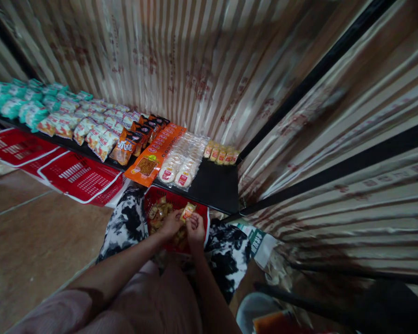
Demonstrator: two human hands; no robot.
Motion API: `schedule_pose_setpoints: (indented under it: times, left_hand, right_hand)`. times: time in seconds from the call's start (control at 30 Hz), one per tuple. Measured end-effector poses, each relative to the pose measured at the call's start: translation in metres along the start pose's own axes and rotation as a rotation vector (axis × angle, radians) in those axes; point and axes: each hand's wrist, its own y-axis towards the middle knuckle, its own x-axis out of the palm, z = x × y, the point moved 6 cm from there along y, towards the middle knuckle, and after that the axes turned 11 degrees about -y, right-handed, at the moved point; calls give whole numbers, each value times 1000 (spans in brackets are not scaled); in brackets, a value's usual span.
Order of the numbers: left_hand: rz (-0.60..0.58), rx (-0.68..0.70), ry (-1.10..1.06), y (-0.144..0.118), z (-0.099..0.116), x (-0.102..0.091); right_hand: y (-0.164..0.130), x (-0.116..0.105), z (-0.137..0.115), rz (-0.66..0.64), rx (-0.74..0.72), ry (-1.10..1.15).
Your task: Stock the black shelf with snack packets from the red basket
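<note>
Both my hands meet over a red basket [202, 214] that rests on my lap, between my black-and-white patterned knees. My left hand [171, 224] and my right hand [196, 229] together grip a small yellow-orange snack packet [187, 212] at the basket's far side. More small yellow packets [157, 214] lie inside the basket, under and left of my hands. Just beyond the basket runs a low black shelf [214, 183].
On the shelf lie rows of snack packs: teal ones [17, 104] far left, orange-white ones [94, 130], a flat orange pack [156, 155], clear packs of white rounds [181, 162], small yellow packets [221, 154]. Red baskets [81, 178] lie on the floor at left. Striped curtain behind and right.
</note>
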Motion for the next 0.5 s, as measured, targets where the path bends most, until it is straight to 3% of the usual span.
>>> schedule_pose_setpoints:
  times: [0.23,0.5]
  left_hand:
    - [19,253,395,4,28,9]
    - [-31,295,344,10,61,37]
  right_hand:
    - [15,-12,-28,29,-54,-83]
    - [40,-26,-52,47,-87,-83]
